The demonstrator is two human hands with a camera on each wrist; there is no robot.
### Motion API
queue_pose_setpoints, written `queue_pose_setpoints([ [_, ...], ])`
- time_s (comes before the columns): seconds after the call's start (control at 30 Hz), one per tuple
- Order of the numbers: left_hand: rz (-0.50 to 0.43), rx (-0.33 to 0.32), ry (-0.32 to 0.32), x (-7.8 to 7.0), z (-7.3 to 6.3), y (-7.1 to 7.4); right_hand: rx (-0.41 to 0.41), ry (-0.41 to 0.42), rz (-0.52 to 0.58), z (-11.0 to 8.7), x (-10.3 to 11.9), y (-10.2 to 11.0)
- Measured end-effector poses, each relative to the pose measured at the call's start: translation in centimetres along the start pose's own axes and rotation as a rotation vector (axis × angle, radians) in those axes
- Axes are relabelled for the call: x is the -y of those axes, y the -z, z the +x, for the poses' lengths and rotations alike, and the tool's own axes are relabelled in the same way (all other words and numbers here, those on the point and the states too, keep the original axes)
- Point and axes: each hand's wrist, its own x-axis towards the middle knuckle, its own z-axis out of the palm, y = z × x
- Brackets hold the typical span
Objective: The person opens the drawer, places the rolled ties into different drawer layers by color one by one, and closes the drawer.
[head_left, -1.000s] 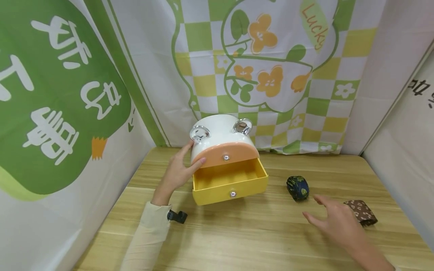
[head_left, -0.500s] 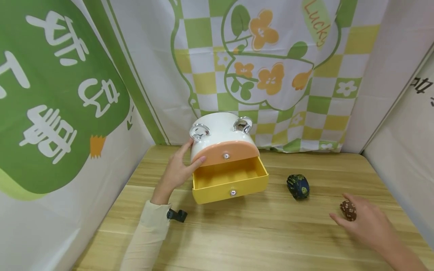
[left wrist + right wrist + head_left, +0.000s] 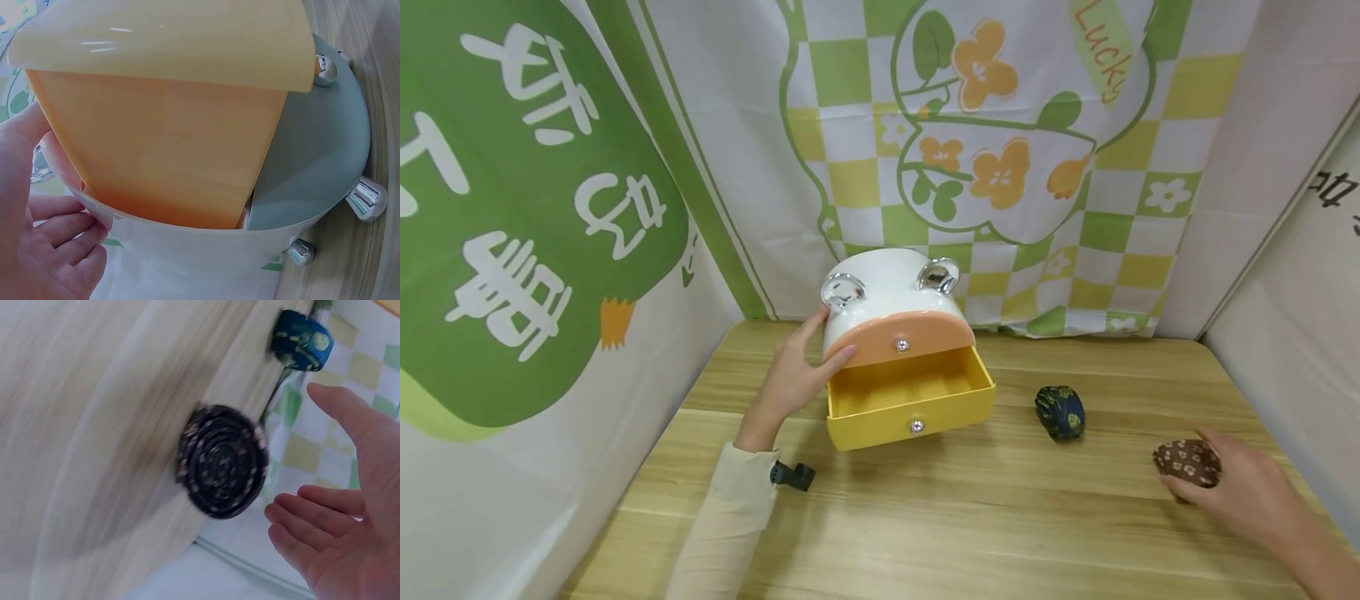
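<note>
A small drawer box [image 3: 887, 279] with a white top and shiny ear-shaped knobs stands at the back of the table. Its orange upper drawer [image 3: 865, 342] is closed; the yellow lower drawer [image 3: 872, 427] is pulled out and holds nothing. My left hand [image 3: 790, 375] grips the box's left side, thumb on the front. In the left wrist view the fingers [image 3: 69, 228] lie along the white wall. At the right, my right hand [image 3: 1247, 479] is spread around a brown flowered rolled-up necktie [image 3: 1187, 462]. The right wrist view shows its coiled end [image 3: 222, 461], apart from the fingers [image 3: 312, 515].
Between the drawer box and my right hand lies a dark blue patterned rolled-up necktie [image 3: 1060, 412]. The wooden table [image 3: 970, 517] ends at a printed cloth backdrop [image 3: 1000, 208] behind the box. Cloth walls stand at both sides.
My right hand has moved rightward from beside the blue necktie to the brown one. My left hand and the drawer box stay put.
</note>
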Motion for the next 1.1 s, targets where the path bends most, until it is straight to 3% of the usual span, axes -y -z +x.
queue_pose_setpoints([
  [0.4, -0.010, -0.010, -0.013, 0.2, 0.2, -0.1, 0.147, -0.038, 0.026, -0.4, -2.8, -1.4],
  [1.1, -0.012, -0.001, 0.001, 0.1, 0.1, 0.1, 0.145, -0.139, 0.094, 0.2, -4.7, -3.7],
])
